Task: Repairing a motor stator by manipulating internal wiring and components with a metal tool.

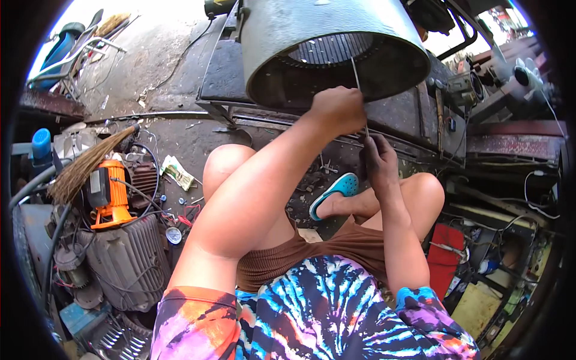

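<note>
Both the left hand point(339, 111) and the right hand point(382, 161) grip a thin rod point(357, 75) that pokes into a big gray drum point(324, 19).

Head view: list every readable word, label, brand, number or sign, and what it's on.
None can be read.
White-and-green packet on the floor: printing too small and blurred.
Round dial-like disc: any markings too small.
Orange-and-black machine: white patch, too small to read.
Metal cylinder and thin rod: no lettering visible.
</note>
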The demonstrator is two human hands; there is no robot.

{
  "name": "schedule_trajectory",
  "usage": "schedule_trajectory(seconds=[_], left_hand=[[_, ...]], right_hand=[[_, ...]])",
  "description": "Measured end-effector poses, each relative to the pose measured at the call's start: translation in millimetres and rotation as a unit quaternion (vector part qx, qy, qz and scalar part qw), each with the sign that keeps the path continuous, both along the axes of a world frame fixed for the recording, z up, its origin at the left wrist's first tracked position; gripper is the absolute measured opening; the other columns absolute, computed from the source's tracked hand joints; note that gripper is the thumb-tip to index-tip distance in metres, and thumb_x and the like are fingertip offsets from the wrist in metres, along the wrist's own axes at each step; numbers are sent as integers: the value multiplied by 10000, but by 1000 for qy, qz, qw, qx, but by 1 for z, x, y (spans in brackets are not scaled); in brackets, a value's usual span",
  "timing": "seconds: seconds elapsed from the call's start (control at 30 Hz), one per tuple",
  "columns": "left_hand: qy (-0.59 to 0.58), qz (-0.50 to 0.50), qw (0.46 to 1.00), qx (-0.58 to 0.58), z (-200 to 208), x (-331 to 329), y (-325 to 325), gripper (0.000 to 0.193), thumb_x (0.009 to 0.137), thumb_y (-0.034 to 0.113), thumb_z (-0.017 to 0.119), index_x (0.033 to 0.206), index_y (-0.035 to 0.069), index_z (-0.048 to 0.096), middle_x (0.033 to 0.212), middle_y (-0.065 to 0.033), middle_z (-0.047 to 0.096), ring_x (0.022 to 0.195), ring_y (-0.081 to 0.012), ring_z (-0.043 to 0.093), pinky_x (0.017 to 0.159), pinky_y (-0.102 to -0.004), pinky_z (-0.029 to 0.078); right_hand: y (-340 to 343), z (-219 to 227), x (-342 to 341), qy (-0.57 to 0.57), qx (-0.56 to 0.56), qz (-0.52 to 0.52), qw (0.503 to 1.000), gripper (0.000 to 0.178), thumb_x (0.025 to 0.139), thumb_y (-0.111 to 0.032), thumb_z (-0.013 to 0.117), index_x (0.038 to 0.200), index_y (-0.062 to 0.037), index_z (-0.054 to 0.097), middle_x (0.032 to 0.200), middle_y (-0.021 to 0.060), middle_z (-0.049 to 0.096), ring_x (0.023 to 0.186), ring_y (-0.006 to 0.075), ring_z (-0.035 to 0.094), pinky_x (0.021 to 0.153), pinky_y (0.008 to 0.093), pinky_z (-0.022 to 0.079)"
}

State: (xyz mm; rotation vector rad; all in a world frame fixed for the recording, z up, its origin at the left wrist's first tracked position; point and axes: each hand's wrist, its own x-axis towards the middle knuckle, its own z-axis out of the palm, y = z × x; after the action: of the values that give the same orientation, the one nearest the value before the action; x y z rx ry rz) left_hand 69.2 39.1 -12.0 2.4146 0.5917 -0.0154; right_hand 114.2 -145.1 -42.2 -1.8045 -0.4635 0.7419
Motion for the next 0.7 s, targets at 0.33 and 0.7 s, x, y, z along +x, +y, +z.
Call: schedule_trajectory(seconds=[0.33, 0.7], left_hand=[[-47, 1, 999, -11, -2, 4, -6, 194, 744, 135, 620, 798, 34, 777, 794, -182, 740, 679, -366, 706, 570, -419, 530], [-88, -5, 996, -14, 2, 5, -6, 144, 707, 126, 662, 748, 45, 774, 741, -174, 727, 589, -346, 675, 521, -411, 504]], right_hand=[[-6, -10, -6, -65, 4, -26, 998, 206, 1023, -203, 580, 1033, -13, 657, 711, -3, 561, 603, 70, 431, 531, 219, 336], [-13, -9, 6, -106, -22, -27, 994, 215, 1028, -229, 584, 1083, -33, 653, 619, -21, 504, 477, 59, 382, 414, 220, 273]])
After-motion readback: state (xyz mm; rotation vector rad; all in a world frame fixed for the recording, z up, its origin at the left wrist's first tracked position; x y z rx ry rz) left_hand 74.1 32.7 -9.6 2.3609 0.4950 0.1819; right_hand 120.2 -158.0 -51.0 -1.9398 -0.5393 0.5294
